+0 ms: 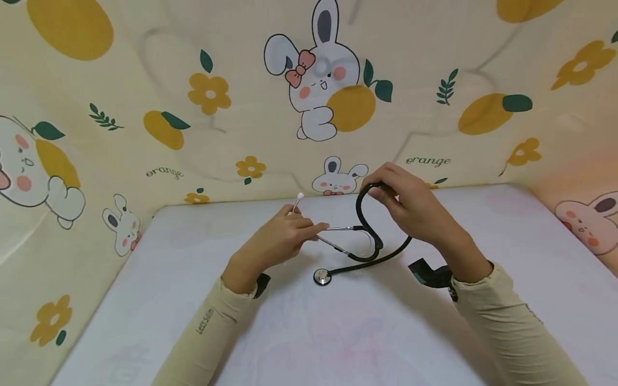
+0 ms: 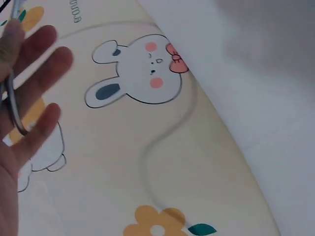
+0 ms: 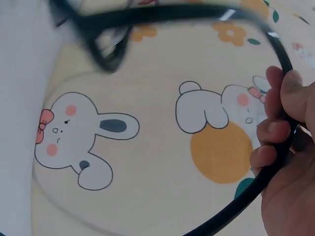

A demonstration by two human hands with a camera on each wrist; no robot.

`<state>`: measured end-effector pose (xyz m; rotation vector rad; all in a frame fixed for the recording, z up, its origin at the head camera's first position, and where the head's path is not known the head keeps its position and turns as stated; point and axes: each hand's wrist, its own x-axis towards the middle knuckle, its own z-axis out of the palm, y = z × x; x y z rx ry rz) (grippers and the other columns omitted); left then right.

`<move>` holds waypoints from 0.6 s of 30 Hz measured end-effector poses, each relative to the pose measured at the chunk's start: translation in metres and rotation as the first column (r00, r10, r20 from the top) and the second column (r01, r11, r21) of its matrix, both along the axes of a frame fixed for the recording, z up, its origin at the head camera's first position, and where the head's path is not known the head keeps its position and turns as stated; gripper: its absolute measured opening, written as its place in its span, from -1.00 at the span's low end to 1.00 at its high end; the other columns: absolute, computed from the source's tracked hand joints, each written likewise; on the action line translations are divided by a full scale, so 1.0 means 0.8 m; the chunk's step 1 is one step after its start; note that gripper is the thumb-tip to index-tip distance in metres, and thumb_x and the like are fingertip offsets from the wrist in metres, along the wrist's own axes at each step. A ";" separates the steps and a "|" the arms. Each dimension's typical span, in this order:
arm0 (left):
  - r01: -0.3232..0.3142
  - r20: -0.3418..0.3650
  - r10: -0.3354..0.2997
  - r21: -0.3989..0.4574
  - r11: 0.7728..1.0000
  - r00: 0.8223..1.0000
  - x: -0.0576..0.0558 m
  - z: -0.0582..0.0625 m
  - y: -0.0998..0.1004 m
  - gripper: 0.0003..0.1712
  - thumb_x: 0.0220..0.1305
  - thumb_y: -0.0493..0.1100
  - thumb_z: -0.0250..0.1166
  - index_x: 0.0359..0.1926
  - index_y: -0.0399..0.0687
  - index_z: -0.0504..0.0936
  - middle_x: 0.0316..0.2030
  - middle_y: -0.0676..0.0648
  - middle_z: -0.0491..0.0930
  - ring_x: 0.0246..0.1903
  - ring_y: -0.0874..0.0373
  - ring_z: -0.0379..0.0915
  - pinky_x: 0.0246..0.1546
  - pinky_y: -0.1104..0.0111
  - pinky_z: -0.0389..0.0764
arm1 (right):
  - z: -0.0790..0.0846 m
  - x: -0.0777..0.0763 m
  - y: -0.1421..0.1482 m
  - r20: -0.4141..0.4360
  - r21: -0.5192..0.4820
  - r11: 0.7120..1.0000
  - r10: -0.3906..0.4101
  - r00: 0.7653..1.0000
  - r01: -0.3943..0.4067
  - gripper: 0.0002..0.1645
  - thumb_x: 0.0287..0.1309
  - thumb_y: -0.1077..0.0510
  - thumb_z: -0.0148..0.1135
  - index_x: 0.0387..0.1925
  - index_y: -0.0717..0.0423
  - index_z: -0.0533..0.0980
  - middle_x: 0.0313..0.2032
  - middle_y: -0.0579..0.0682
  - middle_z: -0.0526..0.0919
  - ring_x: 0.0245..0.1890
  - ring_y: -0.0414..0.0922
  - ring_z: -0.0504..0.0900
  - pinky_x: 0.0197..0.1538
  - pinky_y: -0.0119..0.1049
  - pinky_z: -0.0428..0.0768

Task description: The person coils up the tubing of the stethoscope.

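A stethoscope (image 1: 378, 261) with black tubing and metal ear tubes is held between both hands above the white table. My left hand (image 1: 275, 238) pinches the metal ear tubes, and a white ear tip (image 1: 300, 196) sticks up past its fingers. In the left wrist view, thumb and fingers meet around a metal tube (image 2: 13, 105). My right hand (image 1: 410, 206) grips the black tubing (image 3: 256, 189) in a raised loop, fingers curled round it. The round chest piece (image 1: 322, 276) hangs at or just above the tabletop, between the hands; whether it touches cannot be told.
A white-covered table (image 1: 338, 338) spreads beneath the hands. Behind it and at both sides stands a cream cloth backdrop (image 1: 270, 134) printed with rabbits, oranges and flowers. Dark straps (image 1: 429, 274) circle the wrists over beige sleeves.
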<state>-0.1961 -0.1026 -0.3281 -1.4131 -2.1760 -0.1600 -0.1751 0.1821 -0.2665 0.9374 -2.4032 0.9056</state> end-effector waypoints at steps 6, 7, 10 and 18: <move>0.162 0.028 -0.165 0.103 0.981 0.986 0.004 0.007 0.007 -0.60 0.19 -0.20 0.43 0.08 0.01 0.71 -0.33 0.13 0.75 -0.31 0.32 0.66 0.19 0.22 0.53 | -0.005 -0.008 0.007 0.054 -0.006 0.997 0.082 0.995 -0.081 -0.78 0.35 0.30 0.14 -0.06 0.01 0.59 -0.21 -0.18 0.60 -0.31 -0.29 0.40 -0.25 -0.49 0.39; 0.179 0.028 -0.184 0.118 0.977 0.983 0.005 0.008 0.007 -0.61 0.20 -0.19 0.43 0.08 -0.01 0.71 -0.33 0.11 0.75 -0.31 0.33 0.66 0.20 0.22 0.53 | -0.006 -0.009 0.007 0.067 -0.006 0.996 0.094 0.993 -0.094 -0.77 0.36 0.30 0.13 -0.05 0.00 0.59 -0.20 -0.18 0.60 -0.30 -0.29 0.41 -0.24 -0.49 0.40; 0.215 0.008 -0.219 0.151 0.965 0.976 0.009 0.010 0.011 -0.61 0.20 -0.16 0.43 0.07 -0.06 0.71 -0.31 0.09 0.76 -0.32 0.32 0.67 0.20 0.23 0.54 | -0.009 -0.012 0.005 0.097 -0.002 0.993 0.115 0.989 -0.116 -0.77 0.38 0.27 0.13 -0.05 -0.03 0.61 -0.19 -0.19 0.60 -0.28 -0.29 0.41 -0.22 -0.47 0.40; 0.265 -0.038 -0.263 0.211 0.941 0.964 0.017 0.014 0.022 -0.68 0.15 -0.16 0.47 -0.05 -0.13 0.74 -0.33 0.06 0.77 -0.35 0.32 0.67 0.14 0.26 0.58 | -0.020 -0.014 -0.004 0.148 0.014 0.995 0.091 0.985 -0.094 -0.81 0.36 0.19 0.19 -0.10 -0.10 0.64 -0.21 -0.19 0.62 -0.30 -0.25 0.44 -0.26 -0.42 0.44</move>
